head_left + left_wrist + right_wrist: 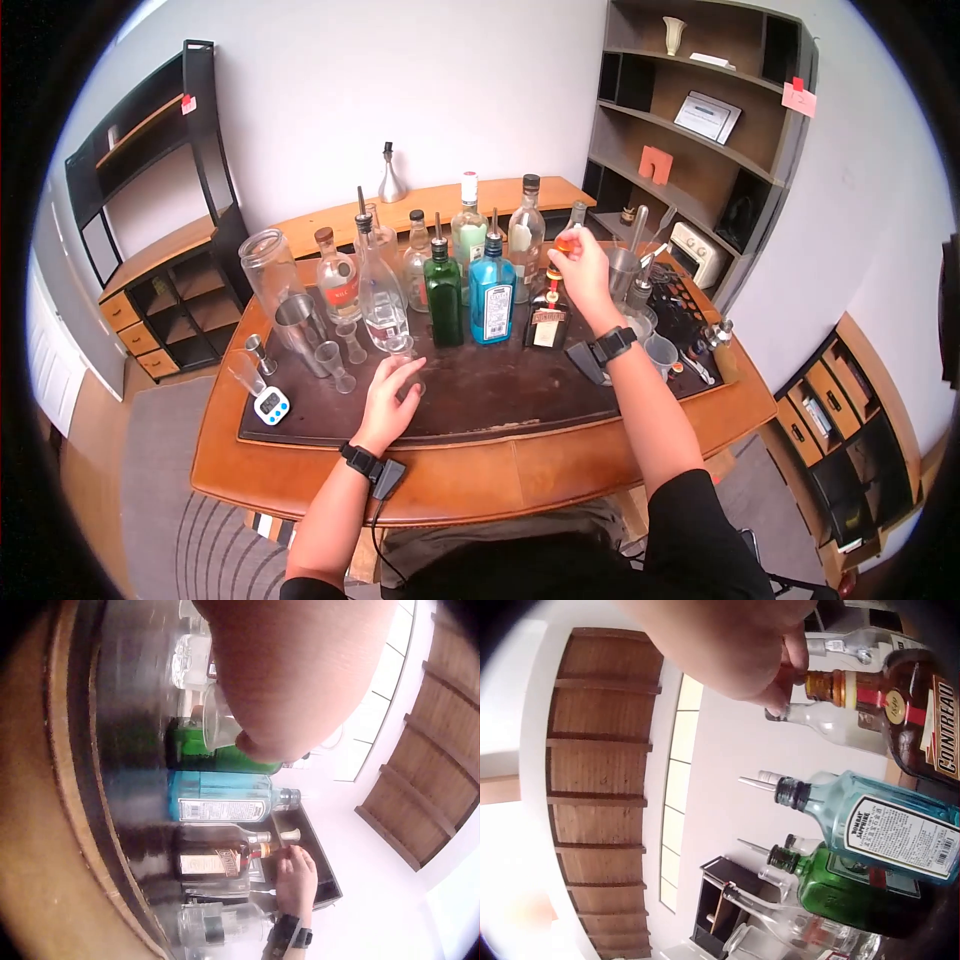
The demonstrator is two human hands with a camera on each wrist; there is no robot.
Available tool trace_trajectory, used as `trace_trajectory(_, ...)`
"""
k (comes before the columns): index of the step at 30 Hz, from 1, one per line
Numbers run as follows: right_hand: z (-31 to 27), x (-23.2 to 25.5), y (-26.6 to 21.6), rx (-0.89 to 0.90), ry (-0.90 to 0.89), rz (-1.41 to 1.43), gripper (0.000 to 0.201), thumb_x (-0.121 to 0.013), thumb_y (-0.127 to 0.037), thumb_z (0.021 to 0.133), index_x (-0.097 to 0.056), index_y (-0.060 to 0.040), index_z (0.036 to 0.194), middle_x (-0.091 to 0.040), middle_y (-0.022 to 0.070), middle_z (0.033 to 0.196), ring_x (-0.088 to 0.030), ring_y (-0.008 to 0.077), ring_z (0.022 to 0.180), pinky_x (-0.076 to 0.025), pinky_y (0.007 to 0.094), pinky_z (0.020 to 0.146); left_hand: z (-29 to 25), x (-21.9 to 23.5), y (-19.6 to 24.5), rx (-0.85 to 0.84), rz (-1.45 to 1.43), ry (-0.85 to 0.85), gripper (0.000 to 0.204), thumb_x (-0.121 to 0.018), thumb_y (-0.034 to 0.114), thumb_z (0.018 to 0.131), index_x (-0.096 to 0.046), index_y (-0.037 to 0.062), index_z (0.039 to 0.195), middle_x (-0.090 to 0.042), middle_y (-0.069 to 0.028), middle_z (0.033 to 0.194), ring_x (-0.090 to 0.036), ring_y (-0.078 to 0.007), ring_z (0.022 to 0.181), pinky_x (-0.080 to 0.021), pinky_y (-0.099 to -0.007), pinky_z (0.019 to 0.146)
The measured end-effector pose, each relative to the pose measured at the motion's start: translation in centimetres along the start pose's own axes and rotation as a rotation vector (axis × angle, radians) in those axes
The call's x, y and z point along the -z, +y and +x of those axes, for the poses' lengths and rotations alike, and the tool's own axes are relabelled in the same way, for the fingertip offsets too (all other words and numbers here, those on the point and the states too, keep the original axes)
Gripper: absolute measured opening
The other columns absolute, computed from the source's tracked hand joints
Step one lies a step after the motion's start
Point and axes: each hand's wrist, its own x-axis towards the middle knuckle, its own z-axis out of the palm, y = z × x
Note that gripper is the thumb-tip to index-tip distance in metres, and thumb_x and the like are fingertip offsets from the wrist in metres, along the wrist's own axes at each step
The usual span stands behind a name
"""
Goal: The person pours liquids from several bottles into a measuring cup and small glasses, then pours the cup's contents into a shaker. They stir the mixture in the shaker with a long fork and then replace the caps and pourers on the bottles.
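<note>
My right hand (585,275) pinches an orange bottle cap (565,243) just over the neck of the brown Cointreau bottle (547,320). In the right wrist view the fingers overlap the area beside the bottle's amber mouth (814,684). Low over the dark desk mat, my left hand (388,400) lies with relaxed fingers, thumb and forefinger apart. Its fingertips are right at a small clear glass jigger (220,720); the hand partly hides that glass. The blue Bombay Sapphire bottle (492,300) and a green bottle (443,300) stand upright between the hands, both with pour spouts.
Several clear bottles form a row behind. At left are a metal shaker cup (298,325), glass jiggers (333,365), a tall glass jar (270,265) and a white timer (271,405). On the right stand a mixing tin (620,270), plastic cups (660,350) and bar tools (697,367).
</note>
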Motion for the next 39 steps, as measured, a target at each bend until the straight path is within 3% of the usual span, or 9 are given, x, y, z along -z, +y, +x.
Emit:
trace_trajectory(5, -0.6, 0.2, 0.1, -0.015, -0.002, -0.438, 0.027, -0.077, -0.016, 0.085, -0.065, -0.0033, 0.106, -0.072, 0.0156, 0.104, -0.071, 0.0312, 0.096, -0.054, 0.0382, 0.083, 0.2, 0.0, 0.0, 0.014, -0.011, 0.016, 0.046, -0.067, -0.002, 0.084, -0.065, 0.0097, 0.129, -0.058, -0.0148, 0.119, -0.061, -0.0321, 0.111, -0.050, -0.0365, 0.094)
trace_trajectory(12, -1.5, 0.3, 2.4, -0.066, -0.039, -0.228, 0.030, -0.076, -0.013, 0.086, -0.064, -0.0004, 0.110, -0.072, 0.0109, 0.109, -0.070, 0.0193, 0.100, -0.053, 0.0327, 0.086, 0.2, 0.3, 0.5, 0.044, -0.040, -0.010, 0.046, -0.066, -0.002, 0.085, -0.065, 0.0096, 0.129, -0.059, -0.0146, 0.119, -0.061, -0.0307, 0.110, -0.051, -0.0350, 0.090)
trace_trajectory(14, -1.8, 0.1, 2.5, 0.057, 0.004, -0.199, 0.039, -0.078, -0.016, 0.086, -0.060, -0.0003, 0.117, -0.068, 0.0077, 0.097, -0.064, 0.0153, 0.087, -0.052, 0.0312, 0.081, 0.2, 0.3, 0.4, 0.023, -0.026, -0.002, 0.046, -0.066, -0.002, 0.085, -0.065, 0.0096, 0.129, -0.059, -0.0146, 0.119, -0.061, -0.0308, 0.110, -0.051, -0.0351, 0.090)
trace_trajectory(17, -2.1, 0.6, 0.8, -0.019, 0.127, -0.399, 0.053, -0.080, -0.022, 0.083, -0.054, 0.0006, 0.123, -0.066, 0.0183, 0.114, -0.064, 0.0302, 0.105, -0.051, 0.0386, 0.090, 0.1, 0.1, 0.1, 0.030, -0.034, -0.003, 0.046, -0.066, -0.002, 0.085, -0.065, 0.0095, 0.129, -0.059, -0.0147, 0.119, -0.061, -0.0312, 0.111, -0.051, -0.0356, 0.092)
trace_trajectory(24, -5.7, 1.7, -4.3, -0.090, 0.110, -0.256, 0.054, -0.081, -0.019, 0.080, -0.054, -0.0008, 0.122, -0.056, 0.0107, 0.097, -0.055, 0.0243, 0.089, -0.047, 0.0388, 0.081, 0.1, 0.2, -0.1, 0.026, -0.018, -0.009, 0.045, -0.067, -0.003, 0.085, -0.066, 0.0099, 0.129, -0.059, -0.0149, 0.119, -0.061, -0.0317, 0.111, -0.050, -0.0365, 0.092)
trace_trajectory(27, -8.9, 3.4, -6.4, 0.238, 0.243, -0.375, 0.043, -0.078, -0.011, 0.078, -0.058, -0.0033, 0.116, -0.050, 0.0084, 0.091, -0.051, 0.0242, 0.085, -0.045, 0.0388, 0.079, 0.1, 0.4, -0.1, 0.034, -0.016, -0.024, 0.046, -0.066, -0.003, 0.085, -0.066, 0.0107, 0.129, -0.059, -0.0142, 0.120, -0.062, -0.0295, 0.109, -0.053, -0.0349, 0.086)
trace_trajectory(30, -10.6, 6.8, -5.6, 0.386, 0.427, -0.640, 0.059, -0.080, -0.011, 0.077, -0.051, 0.0014, 0.128, -0.054, 0.0187, 0.118, -0.053, 0.0345, 0.112, -0.042, 0.0448, 0.100, 0.1, 0.4, 0.2, 0.100, -0.072, -0.057, 0.046, -0.067, -0.004, 0.084, -0.067, 0.0106, 0.128, -0.059, -0.0141, 0.120, -0.061, -0.0295, 0.112, -0.052, -0.0349, 0.089)
trace_trajectory(37, -12.7, 11.0, -1.0, -0.245, 0.221, -0.450, 0.107, -0.089, -0.017, 0.071, -0.023, 0.0022, 0.153, -0.048, 0.0263, 0.136, -0.051, 0.0361, 0.127, -0.040, 0.0449, 0.109, -0.1, 0.1, -0.1, 0.113, -0.092, -0.085, 0.034, -0.068, -0.005, 0.083, -0.073, 0.0082, 0.114, -0.060, -0.0146, 0.118, -0.061, -0.0311, 0.114, -0.051, -0.0366, 0.093)
trace_trajectory(39, -13.1, 10.7, 0.2, -0.227, 0.214, -0.349, 0.109, -0.089, -0.015, 0.070, -0.022, 0.0022, 0.154, -0.046, 0.0273, 0.140, -0.049, 0.0368, 0.129, -0.039, 0.0444, 0.110, -0.1, 0.1, -0.5, 0.102, -0.074, -0.078, 0.033, -0.068, -0.005, 0.083, -0.074, 0.0079, 0.113, -0.060, -0.0144, 0.118, -0.061, -0.0307, 0.114, -0.051, -0.0362, 0.092)
